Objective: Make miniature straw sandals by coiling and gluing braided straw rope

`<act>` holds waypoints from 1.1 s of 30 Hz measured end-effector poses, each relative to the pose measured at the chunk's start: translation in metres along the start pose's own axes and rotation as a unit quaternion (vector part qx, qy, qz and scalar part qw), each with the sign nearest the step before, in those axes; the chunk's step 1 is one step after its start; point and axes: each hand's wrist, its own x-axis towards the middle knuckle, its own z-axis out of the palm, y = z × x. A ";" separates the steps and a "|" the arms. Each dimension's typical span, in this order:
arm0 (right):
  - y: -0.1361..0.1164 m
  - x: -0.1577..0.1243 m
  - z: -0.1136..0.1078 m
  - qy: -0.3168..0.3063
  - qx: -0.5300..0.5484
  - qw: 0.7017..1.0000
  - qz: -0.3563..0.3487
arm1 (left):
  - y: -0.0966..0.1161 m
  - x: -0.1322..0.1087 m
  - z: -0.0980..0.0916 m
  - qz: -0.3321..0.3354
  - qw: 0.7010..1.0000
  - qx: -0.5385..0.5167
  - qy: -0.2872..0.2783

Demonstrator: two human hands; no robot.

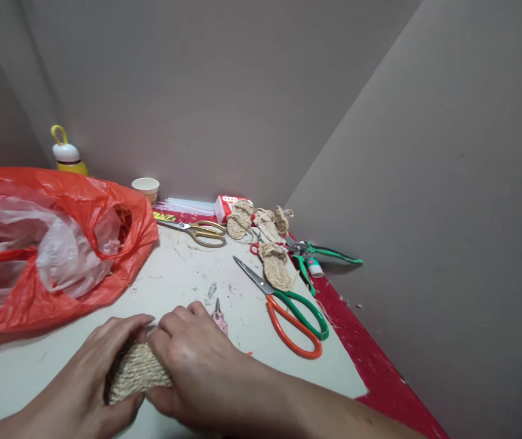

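Both my hands close round a woven straw piece (137, 372) near the table's front edge. My left hand (91, 378) cups it from the left with fingers curled over the top. My right hand (192, 366) grips it from the right, knuckles up. A small pink-handled tool (219, 317) lies just beyond my right hand. Most of the straw piece is hidden under my fingers.
A red plastic bag (36, 244) with clear bags inside lies at the left. Orange-and-green scissors (288, 311), gold scissors (201, 231), green pliers (320, 253) and small straw sandals (274, 265) lie toward the back right. A paper cup (146, 188) and yellow bottle (66, 152) stand by the wall.
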 end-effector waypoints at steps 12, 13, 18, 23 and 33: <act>0.007 0.005 0.028 -0.014 0.115 0.992 0.056 | 0.011 0.006 -0.011 -0.042 0.986 -0.135 -0.085; 0.007 0.005 0.029 -0.011 0.117 0.992 0.055 | 0.011 0.005 -0.011 -0.046 0.986 -0.137 -0.088; 0.004 0.004 0.029 -0.008 0.119 0.991 0.065 | 0.008 0.003 -0.009 -0.051 0.984 -0.146 -0.089; 0.003 0.005 0.027 -0.029 0.119 0.990 0.073 | 0.007 0.004 -0.008 -0.061 0.983 -0.148 -0.094; 0.014 -0.005 0.016 0.036 0.111 0.992 0.037 | 0.004 -0.001 -0.003 -0.028 0.988 -0.136 -0.064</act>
